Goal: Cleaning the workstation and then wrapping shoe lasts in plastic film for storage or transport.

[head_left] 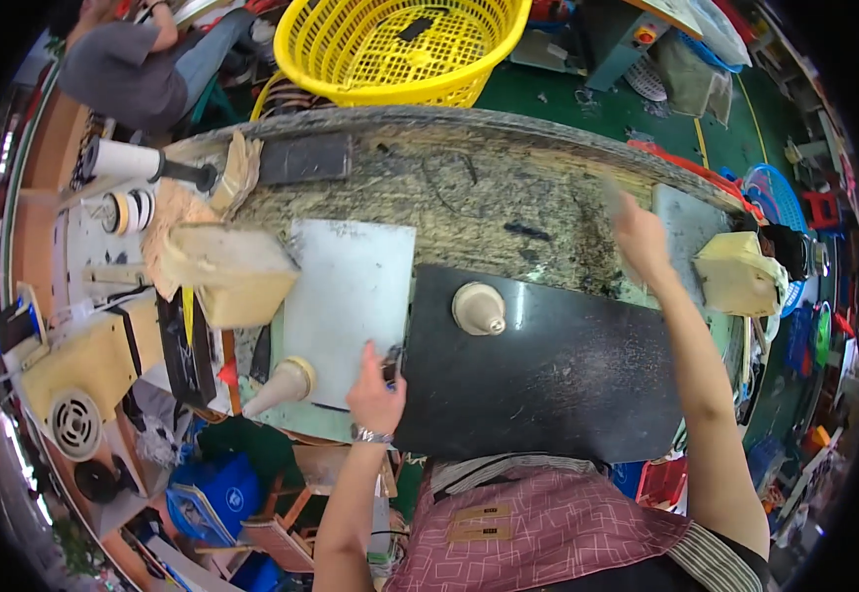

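My left hand [375, 397], with a watch on the wrist, is at the near right corner of a pale flat board [349, 286]. Its fingers are closed around a small dark thing too unclear to name. Smeared by motion, my right hand [639, 239] is over the worn bench top near the right side, and what its fingers hold, if anything, cannot be made out. Between my arms lies a black board [548, 380]. On it stands a pale cone-shaped nozzle pot [478, 310]. A similar pot [286, 386] lies tilted left of my left hand.
Cream block-like containers stand left [242, 281] and right [740, 276]. A dark block [306, 158] and a white roll [126, 160] are at the far left. Beyond the bench's raised edge is a yellow basket [301, 49]. Another person [129, 74] sits at the upper left.
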A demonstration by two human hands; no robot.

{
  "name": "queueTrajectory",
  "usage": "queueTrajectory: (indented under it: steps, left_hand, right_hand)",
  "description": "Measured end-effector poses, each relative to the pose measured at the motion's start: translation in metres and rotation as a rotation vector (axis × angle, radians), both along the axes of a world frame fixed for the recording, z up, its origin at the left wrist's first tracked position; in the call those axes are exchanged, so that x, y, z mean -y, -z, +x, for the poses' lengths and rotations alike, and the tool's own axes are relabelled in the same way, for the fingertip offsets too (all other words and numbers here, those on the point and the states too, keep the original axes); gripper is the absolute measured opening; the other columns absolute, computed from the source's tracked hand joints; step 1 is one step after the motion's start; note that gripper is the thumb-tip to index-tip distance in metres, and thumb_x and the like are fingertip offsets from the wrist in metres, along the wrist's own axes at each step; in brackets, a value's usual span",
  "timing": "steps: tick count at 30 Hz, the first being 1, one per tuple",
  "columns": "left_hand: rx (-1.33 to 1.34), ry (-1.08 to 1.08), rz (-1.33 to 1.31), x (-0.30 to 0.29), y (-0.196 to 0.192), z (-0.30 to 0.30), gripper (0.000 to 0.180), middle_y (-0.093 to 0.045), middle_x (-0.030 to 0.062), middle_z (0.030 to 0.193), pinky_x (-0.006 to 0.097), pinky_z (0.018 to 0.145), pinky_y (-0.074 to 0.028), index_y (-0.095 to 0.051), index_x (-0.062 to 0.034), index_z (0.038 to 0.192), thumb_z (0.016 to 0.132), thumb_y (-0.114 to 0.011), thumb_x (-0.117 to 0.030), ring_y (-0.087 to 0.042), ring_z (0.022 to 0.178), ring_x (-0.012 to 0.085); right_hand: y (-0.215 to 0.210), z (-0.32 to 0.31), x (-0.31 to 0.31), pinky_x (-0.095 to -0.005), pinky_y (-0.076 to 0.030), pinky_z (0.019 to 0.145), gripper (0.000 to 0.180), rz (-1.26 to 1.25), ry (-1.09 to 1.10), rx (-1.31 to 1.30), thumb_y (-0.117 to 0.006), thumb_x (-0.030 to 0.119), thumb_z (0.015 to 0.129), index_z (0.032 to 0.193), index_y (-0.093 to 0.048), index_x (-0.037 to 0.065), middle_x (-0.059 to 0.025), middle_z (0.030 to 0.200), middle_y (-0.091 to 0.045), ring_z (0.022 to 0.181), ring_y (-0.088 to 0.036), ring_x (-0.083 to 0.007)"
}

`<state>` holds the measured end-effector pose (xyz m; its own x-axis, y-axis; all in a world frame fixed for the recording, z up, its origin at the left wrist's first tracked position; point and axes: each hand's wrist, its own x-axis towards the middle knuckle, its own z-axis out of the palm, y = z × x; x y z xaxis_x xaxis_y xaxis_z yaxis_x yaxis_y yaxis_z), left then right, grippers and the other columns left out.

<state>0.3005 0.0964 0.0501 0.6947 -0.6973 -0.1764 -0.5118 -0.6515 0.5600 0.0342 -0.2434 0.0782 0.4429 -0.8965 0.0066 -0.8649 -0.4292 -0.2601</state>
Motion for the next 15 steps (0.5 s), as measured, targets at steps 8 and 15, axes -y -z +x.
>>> queueTrajectory:
  steps: [8,15]
  left_hand:
    - [0.370,0.334,0.101,0.036,0.004,0.008,0.042,-0.047,0.0121,0.120,0.039,0.063,-0.046,-0.048,-0.0068,0.098,0.062,-0.068,-0.012,-0.057,0.075,0.0308]
    - [0.433,0.292,0.259,0.041,-0.005,0.009,0.036,-0.047,0.0124,0.120,0.040,0.062,-0.047,-0.046,-0.0062,0.095,0.065,-0.066,-0.011,-0.058,0.074,0.0317]
  right_hand:
    - [0.054,-0.060,-0.048,-0.0489,-0.044,0.052,0.029,0.040,0.190,-0.279,-0.047,0.009,0.076,0.105,-0.044,0.007,-0.0213,0.062,-0.057,0.057,-0.056,-0.0392]
    - [0.017,-0.042,-0.027,-0.0458,-0.044,0.047,0.031,-0.089,0.153,0.020,-0.047,0.006,0.075,0.106,-0.042,0.008,-0.0167,0.060,-0.058,0.055,-0.057,-0.0348]
